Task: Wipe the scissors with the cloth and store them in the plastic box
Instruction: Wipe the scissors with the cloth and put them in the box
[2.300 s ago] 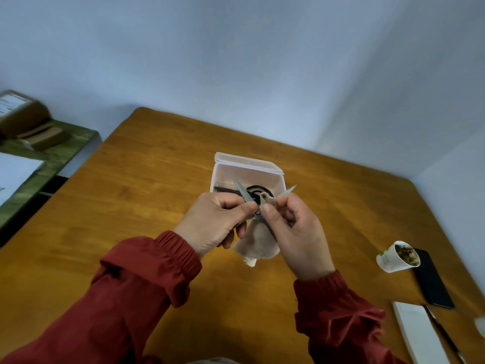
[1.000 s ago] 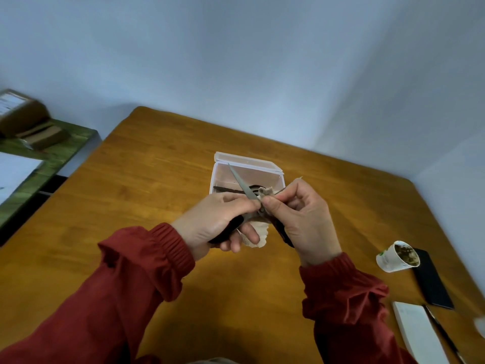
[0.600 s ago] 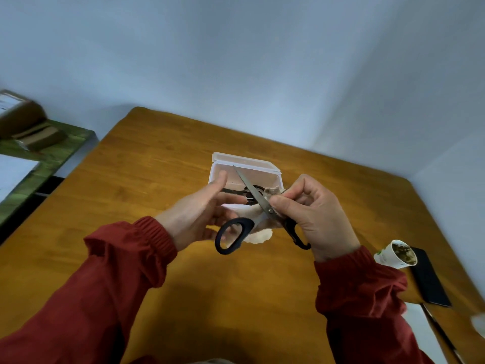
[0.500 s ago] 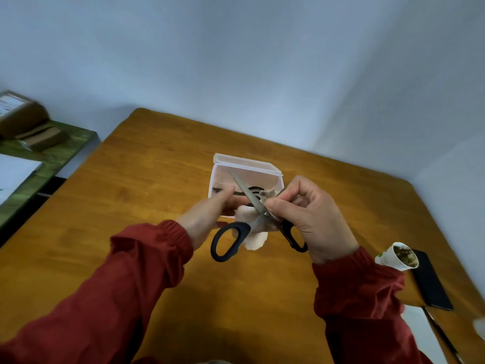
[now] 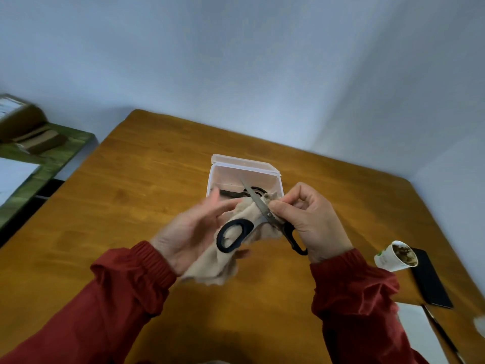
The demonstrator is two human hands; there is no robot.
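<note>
Two hands met, seemingly mid-wipe: right hand (image 5: 315,222) pinched the scissors (image 5: 256,202) at the pivot; left hand (image 5: 189,232), fingers straight, cradled the cloth (image 5: 207,271) beneath. Next move, likely: finish wiping, then lower them into the open plastic box (image 5: 246,164) behind.

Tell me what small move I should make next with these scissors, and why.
Probably fold the cloth on your left hand up around the bare blade and draw it toward the tip. The scissors are open, your right hand holds them near the pivot, and they are not yet in the plastic box.
</note>
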